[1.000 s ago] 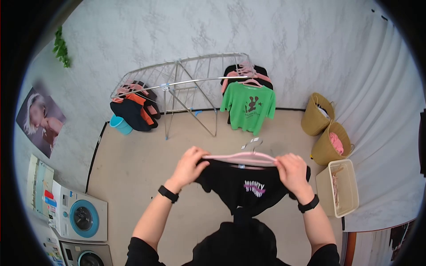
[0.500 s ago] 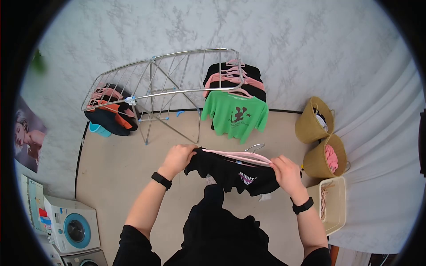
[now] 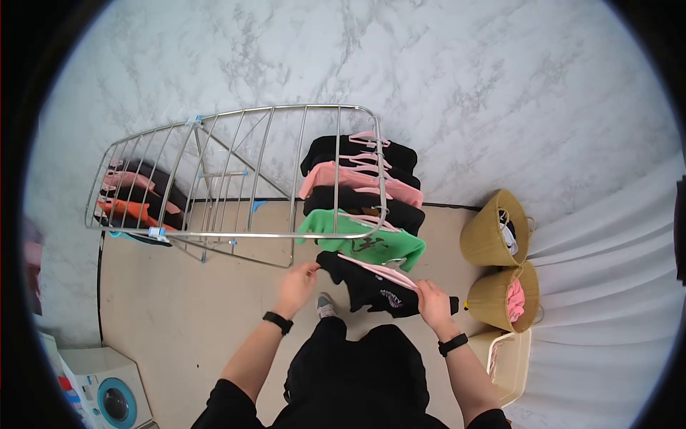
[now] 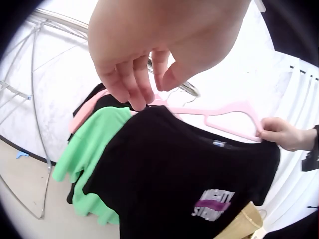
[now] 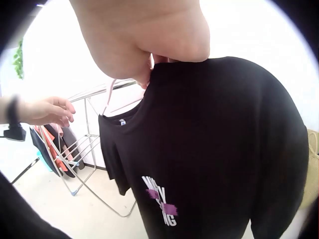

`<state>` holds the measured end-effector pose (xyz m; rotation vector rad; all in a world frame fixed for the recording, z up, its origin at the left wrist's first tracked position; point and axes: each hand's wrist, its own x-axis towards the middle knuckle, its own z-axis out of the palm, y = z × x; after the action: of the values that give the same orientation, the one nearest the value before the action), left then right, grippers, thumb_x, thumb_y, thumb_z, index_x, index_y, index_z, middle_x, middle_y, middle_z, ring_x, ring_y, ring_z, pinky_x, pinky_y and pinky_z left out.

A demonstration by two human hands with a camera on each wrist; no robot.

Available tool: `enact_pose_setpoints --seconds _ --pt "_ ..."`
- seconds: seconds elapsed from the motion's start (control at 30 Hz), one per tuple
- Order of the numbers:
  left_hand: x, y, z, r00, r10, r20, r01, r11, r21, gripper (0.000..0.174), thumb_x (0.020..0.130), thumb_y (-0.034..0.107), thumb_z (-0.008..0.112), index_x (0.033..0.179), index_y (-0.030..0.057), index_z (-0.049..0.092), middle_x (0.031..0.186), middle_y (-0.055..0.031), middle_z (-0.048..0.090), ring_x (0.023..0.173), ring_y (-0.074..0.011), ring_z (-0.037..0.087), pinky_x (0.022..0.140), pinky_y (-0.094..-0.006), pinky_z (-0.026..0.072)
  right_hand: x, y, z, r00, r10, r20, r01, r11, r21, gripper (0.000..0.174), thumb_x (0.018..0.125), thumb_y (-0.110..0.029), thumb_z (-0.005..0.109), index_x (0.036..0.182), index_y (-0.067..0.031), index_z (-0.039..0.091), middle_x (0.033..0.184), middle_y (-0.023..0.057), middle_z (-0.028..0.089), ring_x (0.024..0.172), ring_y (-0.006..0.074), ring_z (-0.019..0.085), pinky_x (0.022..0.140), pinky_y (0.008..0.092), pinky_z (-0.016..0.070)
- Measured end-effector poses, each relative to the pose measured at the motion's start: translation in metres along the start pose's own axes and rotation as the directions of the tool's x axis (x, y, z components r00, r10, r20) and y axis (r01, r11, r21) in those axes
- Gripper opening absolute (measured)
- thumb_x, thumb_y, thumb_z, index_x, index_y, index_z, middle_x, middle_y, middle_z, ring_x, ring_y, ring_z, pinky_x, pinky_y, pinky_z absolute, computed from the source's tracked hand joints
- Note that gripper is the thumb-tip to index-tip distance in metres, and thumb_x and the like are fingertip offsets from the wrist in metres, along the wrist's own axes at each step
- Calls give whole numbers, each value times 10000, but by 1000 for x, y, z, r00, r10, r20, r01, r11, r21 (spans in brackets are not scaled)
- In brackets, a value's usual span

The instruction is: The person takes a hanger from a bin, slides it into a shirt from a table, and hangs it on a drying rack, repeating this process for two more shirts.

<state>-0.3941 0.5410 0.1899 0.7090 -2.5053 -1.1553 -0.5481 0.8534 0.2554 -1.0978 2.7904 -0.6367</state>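
A black T-shirt with white and purple chest lettering hangs on a pink hanger. My right hand pinches the hanger's end and the shirt's shoulder together. Apart from the cloth in the right wrist view, my left hand has loosely bent fingers and nothing between them. It is close to the shirt's other shoulder in the head view. Just beyond the black shirt, a green T-shirt hangs from the end of the metal drying rack.
Black and pink garments hang behind the green shirt; more clothes hang at the rack's left. Two woven baskets with clothes and a cream bin stand at right. A washing machine is at lower left.
The black shirt has come close to the rack's right end and the green shirt. My left hand has let go of its shoulder, while my right hand keeps its grip.
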Motion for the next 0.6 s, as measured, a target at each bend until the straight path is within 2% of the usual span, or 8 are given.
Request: enact_pose_setpoints --seconds 0.07,0.1,0.17,0.3,0.37,0.4,0.47,0.6 --pt "5 15 11 981 16 192 7 992 -122 180 858 57 604 1030 53 658 976 -145 678 847 -293 670 737 -371 536 26 8 17 1000 20 5 -20 1000 19 82 920 -109 558 980 -81 606 855 137 595 800 365 605 681 446 497" --pt "10 22 13 981 2 194 22 992 -121 180 858 57 604 1030 53 658 976 -145 678 847 -293 670 737 -371 536 41 13 23 1000 6 10 -7 998 63 82 923 -108 554 981 -76 602 860 144 596 803 374 604 683 451 496" --pt "19 37 22 927 54 370 -3 990 -138 181 876 92 595 1042 52 653 969 -136 679 843 -283 671 747 -366 536 63 25 44 998 21 67 -31 989 147 88 929 -107 543 993 -61 583 894 170 598 813 402 595 695 465 491" --pt "40 55 57 920 -42 390 99 987 -128 221 890 157 571 1068 53 649 979 -143 683 859 -320 666 761 -408 534 97 43 69 988 -2 152 -39 964 264 105 935 -115 534 1016 -51 554 931 194 593 839 417 582 718 479 483" --pt "47 64 77 890 -102 445 181 974 -139 262 887 195 577 1088 42 646 980 -148 684 868 -327 664 771 -410 532 109 54 83 986 -62 154 12 952 305 77 924 -116 540 984 -69 550 877 173 581 813 406 583 691 483 478" --pt "51 66 88 897 -126 423 200 970 -136 262 887 195 577 1088 42 646 980 -148 684 868 -327 664 771 -410 532 116 62 90 978 -100 182 36 945 325 75 922 -116 540 982 -71 549 876 173 581 813 407 582 690 485 476" --pt "62 71 118 918 -191 348 249 960 -129 306 895 237 578 1115 32 637 968 -159 684 873 -331 664 767 -401 527 133 76 100 904 -159 396 36 953 301 102 888 -138 559 959 -72 528 908 175 597 856 399 600 712 494 484" --pt "75 59 198 899 -401 174 435 862 -261 276 892 231 612 1063 15 630 890 -146 685 806 -280 677 721 -376 524 168 90 100 754 -339 562 121 913 389 129 850 -99 592 925 -29 515 900 197 606 900 406 591 753 490 465"
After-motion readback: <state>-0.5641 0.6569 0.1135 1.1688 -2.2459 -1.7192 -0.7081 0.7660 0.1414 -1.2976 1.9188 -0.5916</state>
